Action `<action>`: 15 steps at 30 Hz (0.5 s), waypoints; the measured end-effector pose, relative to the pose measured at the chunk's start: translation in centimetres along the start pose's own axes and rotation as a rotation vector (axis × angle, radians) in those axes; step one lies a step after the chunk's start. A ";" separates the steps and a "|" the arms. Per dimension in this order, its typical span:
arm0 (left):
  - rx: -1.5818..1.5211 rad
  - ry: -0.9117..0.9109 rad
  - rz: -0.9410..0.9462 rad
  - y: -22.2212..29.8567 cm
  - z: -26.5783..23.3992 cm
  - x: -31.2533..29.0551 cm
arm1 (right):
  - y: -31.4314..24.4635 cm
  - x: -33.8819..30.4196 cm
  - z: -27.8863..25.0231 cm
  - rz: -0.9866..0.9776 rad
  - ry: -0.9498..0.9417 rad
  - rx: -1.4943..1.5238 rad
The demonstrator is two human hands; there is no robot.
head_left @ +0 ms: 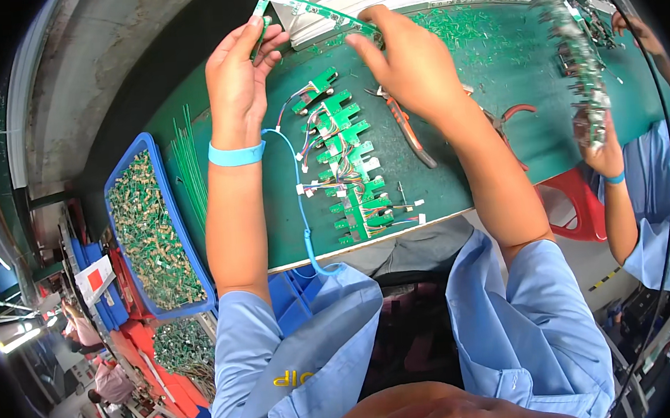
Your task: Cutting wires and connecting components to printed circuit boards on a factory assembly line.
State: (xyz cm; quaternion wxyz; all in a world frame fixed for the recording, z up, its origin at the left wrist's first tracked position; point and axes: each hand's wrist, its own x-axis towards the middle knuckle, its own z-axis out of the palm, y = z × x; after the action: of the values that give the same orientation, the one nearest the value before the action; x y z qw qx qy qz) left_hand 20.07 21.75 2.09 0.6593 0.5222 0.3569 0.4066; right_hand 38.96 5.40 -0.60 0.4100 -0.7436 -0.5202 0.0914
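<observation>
High over the far side of the table, a narrow green circuit board strip (319, 10) slants between my two hands. My left hand (239, 80), with a blue wrist strap, pinches green board at the strip's left end between thumb and fingers; whether this is a separate piece cannot be made out. The right end sits between the thumb and curled fingers of my right hand (417, 67). Below them lies a column of green circuit boards (351, 157) with thin coloured wires and white connectors. Orange-handled pliers (409, 132) rest by my right forearm.
A blue tray (166, 221) full of small boards stands left, beside thin green strips (189, 161). Green scraps (470, 36) litter the far table. Red-handled cutters (506, 123) lie right of my forearm. A co-worker's hand (604, 147) holds a board bundle (592, 90) at right.
</observation>
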 end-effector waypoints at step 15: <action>0.175 -0.426 -0.290 2.2 -1.5 1.1 | 0.7 -0.3 1.0 -0.229 0.157 -0.177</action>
State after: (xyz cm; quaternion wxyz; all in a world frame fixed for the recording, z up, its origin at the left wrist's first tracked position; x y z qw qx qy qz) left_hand 18.85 23.63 3.91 0.7232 0.5944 0.3150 0.1563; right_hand 38.77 5.63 -1.87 0.3899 -0.7177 -0.5738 -0.0606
